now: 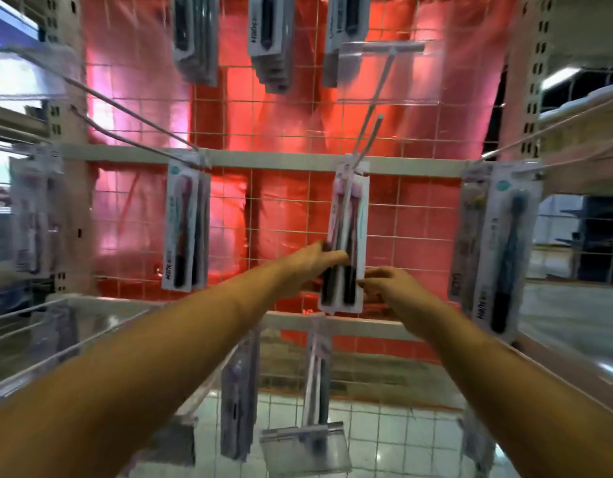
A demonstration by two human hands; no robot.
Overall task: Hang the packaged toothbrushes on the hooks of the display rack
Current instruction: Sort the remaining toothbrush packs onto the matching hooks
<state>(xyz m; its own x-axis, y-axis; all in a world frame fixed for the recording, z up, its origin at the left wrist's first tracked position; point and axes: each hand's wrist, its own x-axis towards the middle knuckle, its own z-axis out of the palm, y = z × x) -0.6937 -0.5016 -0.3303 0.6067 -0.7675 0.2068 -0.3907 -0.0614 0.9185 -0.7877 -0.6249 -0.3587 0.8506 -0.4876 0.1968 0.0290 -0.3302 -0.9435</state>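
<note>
Now the pack (pixel 346 236) is seen hanging from the centre hook (pixel 365 139) on the rack (pixel 263 157), its top threaded at the crossbar, its lower half tilted slightly left. It is gripped at mid-height by the left hand (pixel 315 265), whose fingers are curled round the pack's left edge with the thumb laid across the front. The lower right edge is pinched by the right hand (pixel 388 284), fingertips bent in against the card; blur hides how firmly. Two dark-handled brushes are shown inside the pack, side by side.

To the left, a second pack (pixel 184 229) is hung on a long hook (pixel 132 108), well apart from the hands. To the right, a third pack (pixel 505 257) is suspended near the rack's edge. Higher and farther, three stacks (pixel 270 39) are hung along the top row. Nearer and lower, more packs (pixel 238 398) dangle beneath the forearms, beside a clear tag holder (pixel 305 450). Behind the wire grid, red sheeting (pixel 281 115) is stretched, and pale tiles (pixel 401 443) are seen below.
</note>
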